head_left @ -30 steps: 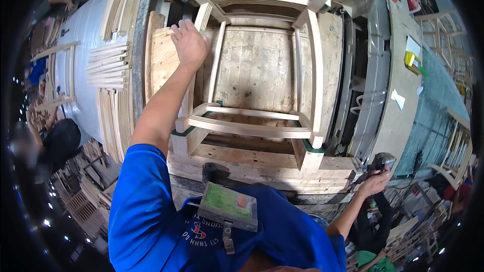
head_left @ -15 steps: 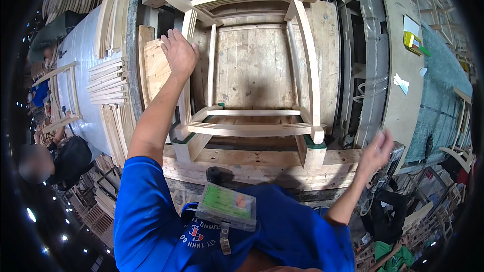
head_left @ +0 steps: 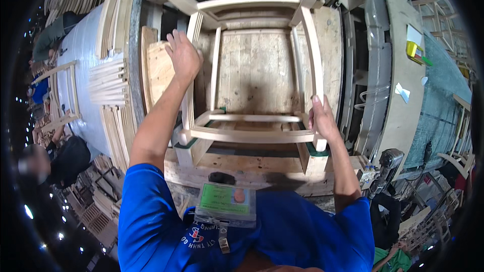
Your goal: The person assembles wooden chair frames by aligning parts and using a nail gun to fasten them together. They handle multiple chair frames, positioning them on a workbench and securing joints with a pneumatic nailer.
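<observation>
Chair frame (head_left: pixel 252 135) on wood blocks (head_left: pixel 316 164), between my hands.
My left hand (head_left: pixel 185 58) is at its left bar (head_left: pixel 189 105), fingers wide. My right hand (head_left: pixel 324 120) is at the right bar (head_left: pixel 315 60), near the front corner; I can't tell if it grips.

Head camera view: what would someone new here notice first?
Probably the pale wooden frame in the middle, with the person's left grip at its left side and right grip at its near right corner. Next, perhaps, the bright blue shirt along the lower edge, with a green badge on its front. Wooden strips stacked at the left may stand out too.
</observation>
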Available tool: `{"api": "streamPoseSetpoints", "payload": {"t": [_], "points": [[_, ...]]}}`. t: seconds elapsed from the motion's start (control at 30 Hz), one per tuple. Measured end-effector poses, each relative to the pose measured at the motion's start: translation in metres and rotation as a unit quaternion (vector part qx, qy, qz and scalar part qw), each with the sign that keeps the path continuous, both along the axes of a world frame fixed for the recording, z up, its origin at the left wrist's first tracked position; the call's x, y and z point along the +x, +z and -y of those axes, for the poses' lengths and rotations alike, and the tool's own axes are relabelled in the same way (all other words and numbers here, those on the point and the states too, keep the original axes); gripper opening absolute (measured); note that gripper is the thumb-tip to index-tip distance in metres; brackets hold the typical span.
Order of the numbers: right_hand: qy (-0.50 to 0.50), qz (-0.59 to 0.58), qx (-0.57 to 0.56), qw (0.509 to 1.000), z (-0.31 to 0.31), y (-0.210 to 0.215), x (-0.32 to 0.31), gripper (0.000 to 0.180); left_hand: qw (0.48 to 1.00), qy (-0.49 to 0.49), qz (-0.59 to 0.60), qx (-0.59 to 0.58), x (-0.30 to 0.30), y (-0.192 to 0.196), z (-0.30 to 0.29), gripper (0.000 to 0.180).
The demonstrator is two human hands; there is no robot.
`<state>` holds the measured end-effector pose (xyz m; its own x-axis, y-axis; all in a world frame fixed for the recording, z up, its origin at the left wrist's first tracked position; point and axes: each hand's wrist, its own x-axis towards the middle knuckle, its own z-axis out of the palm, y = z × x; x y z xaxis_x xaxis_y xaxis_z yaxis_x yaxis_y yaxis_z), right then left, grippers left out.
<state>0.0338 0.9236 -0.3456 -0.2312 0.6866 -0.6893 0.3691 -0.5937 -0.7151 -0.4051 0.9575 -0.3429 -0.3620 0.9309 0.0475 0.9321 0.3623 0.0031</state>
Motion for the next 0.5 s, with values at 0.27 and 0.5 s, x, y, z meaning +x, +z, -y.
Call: {"api": "streamPoseSetpoints", "payload": {"t": [0.27, 0.5], "points": [[-0.017, 0.003, -0.024, 1.000, 0.002, 0.005, 0.001, 0.056, 0.999, 0.035, -0.008, -0.033, 0.007, 0.006, -0.002, 0.082], [0.012, 0.423, 0.316, 0.849, 0.055, 0.074, 0.102, 0.044, 0.998, 0.043, -0.041, 0.010, 0.001, -0.003, 0.006, 0.084]]}}
